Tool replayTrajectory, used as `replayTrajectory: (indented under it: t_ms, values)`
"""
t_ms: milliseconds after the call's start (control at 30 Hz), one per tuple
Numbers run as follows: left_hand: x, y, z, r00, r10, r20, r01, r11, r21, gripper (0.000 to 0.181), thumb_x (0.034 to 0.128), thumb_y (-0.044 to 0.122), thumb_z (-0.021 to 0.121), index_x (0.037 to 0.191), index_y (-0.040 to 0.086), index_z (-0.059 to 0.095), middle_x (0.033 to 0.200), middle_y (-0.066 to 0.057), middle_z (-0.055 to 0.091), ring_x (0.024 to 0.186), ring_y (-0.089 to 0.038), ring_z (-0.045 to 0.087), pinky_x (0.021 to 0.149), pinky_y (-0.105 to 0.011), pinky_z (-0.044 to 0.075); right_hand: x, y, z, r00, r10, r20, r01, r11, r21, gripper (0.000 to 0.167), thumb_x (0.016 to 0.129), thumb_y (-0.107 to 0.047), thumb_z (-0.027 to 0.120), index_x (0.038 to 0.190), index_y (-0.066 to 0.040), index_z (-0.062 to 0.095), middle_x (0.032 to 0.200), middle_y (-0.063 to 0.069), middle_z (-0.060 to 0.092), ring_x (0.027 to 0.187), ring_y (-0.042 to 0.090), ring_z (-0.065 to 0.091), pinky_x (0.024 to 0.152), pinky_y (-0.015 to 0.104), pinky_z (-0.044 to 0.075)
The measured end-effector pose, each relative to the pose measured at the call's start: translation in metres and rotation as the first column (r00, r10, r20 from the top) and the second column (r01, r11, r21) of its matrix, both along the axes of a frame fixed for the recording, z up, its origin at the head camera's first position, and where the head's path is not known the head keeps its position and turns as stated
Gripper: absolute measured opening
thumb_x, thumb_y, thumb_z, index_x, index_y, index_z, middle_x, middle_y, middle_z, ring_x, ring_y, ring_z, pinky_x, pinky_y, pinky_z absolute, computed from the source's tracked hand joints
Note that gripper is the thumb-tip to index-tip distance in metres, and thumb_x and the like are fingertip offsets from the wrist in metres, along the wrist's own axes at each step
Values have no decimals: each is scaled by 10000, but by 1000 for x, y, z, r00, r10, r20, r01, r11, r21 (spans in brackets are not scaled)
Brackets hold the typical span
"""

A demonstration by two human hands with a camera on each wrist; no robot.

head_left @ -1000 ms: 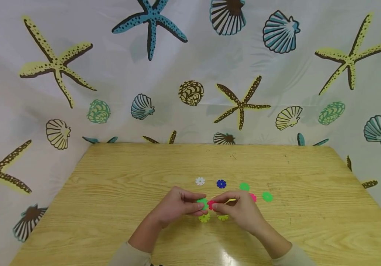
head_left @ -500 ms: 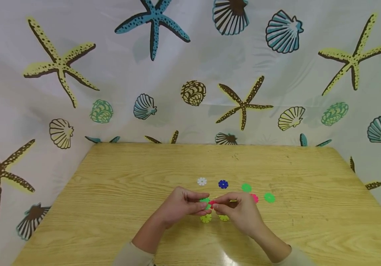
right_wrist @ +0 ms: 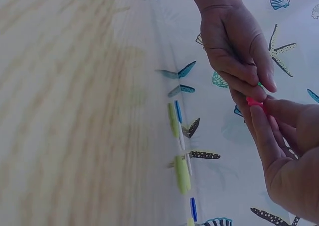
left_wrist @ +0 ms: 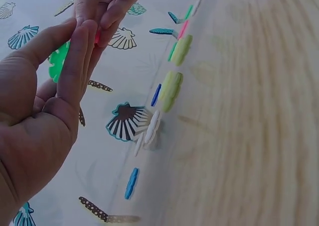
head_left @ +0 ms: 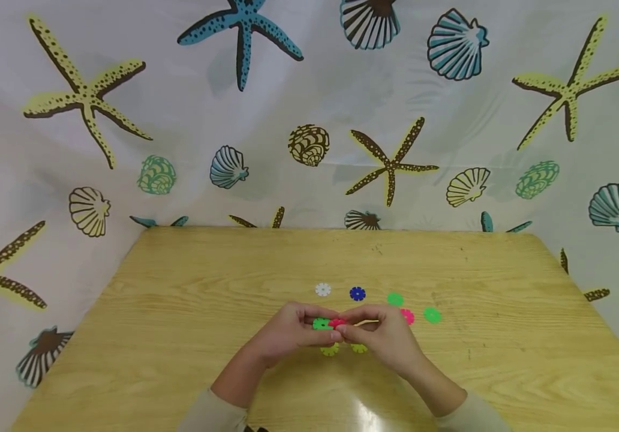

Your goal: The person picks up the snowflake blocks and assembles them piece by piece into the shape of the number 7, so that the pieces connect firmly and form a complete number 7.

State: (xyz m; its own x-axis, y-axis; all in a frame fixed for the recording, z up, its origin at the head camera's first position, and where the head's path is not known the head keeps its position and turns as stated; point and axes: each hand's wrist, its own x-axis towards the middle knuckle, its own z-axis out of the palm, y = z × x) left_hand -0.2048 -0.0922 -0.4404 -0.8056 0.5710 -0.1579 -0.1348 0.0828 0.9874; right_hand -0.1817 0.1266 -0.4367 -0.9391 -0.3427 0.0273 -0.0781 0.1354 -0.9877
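Observation:
Held just above the table, a green notched plastic disc (head_left: 321, 324) is gripped between the thumb and fingers of my left hand (head_left: 282, 336). My right hand (head_left: 387, 342) pinches a pink notched disc (head_left: 336, 324) against the green disc's right side. Their edges meet or overlap; whether the slots are engaged I cannot tell. Both hands touch at the fingertips. In the left wrist view the green disc (left_wrist: 59, 61) shows behind the fingers. From the right wrist, only a bit of the pink disc (right_wrist: 253, 101) is seen, the rest covered by fingers.
On the wooden table (head_left: 207, 270) lie more discs: white (head_left: 322, 290), blue (head_left: 357, 293), two green (head_left: 395, 299), pink (head_left: 407, 316) and yellow ones (head_left: 359, 348) below the hands. A cloth (head_left: 266, 120) with starfish and shells hangs behind.
My hands have come closer until the fingertips meet. The green disc has turned to show more of its face, and the pink disc is pressed to it. The head view has shifted slightly.

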Motion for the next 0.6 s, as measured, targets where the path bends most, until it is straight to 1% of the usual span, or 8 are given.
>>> replayTrajectory:
  t_ms: [133,167,267,367,467,533,600]
  values:
    - [-2,-3,0,1000,9,0,-9,1000,-14,424,870,173,789,1251,20,684,1064,-137,761,999,-275,736,871,-361,601,-2,3,-1,999,8,46,-8,1000,1,326,868,-173,789,1142,-9,723,1163,170,715,913,258,757,814,425,614]
    - [-2,-4,0,1000,14,1,-14,1000,-18,437,869,169,790,1259,7,676,1059,-138,761,992,-269,738,873,-365,600,-3,5,-1,998,10,59,-10,1000,3,360,865,-178,794,1165,1,709,1189,179,702,938,274,752,831,441,610]
    - [-4,-7,1,999,34,4,-33,999,-24,478,871,157,787,1282,-39,645,1042,-129,759,966,-248,741,887,-395,594,-5,10,-1,994,-3,108,0,1000,28,431,860,-199,801,1216,12,681,1229,207,680,963,288,742,835,427,608]
    - [-4,-8,1,999,43,24,-42,999,-15,491,869,136,785,1292,-60,629,1037,-126,753,963,-258,740,909,-439,581,-8,17,-1,993,-16,115,6,996,90,439,869,-193,789,1230,26,671,1244,236,656,920,273,738,797,396,609]
    - [-4,-8,2,998,39,39,-39,999,-6,491,870,126,782,1293,-68,623,1050,-129,747,970,-266,738,920,-463,571,-11,22,-1,993,-20,116,0,986,167,397,869,-194,785,1200,8,698,1188,211,665,867,236,721,754,357,596]
    - [-4,-8,2,998,38,43,-37,999,-9,494,870,121,781,1296,-70,619,1057,-129,745,972,-264,737,920,-464,571,-12,25,-1,993,-22,112,-2,977,213,365,864,-195,790,1165,-2,721,1134,181,664,878,193,678,721,328,588]
    - [-3,-7,2,998,40,45,-39,999,-16,484,872,113,778,1294,-65,622,1059,-124,744,970,-254,736,921,-462,572,-13,26,-2,992,-29,122,-2,969,249,334,850,-176,800,1131,-6,739,1070,153,648,857,160,636,676,292,571]
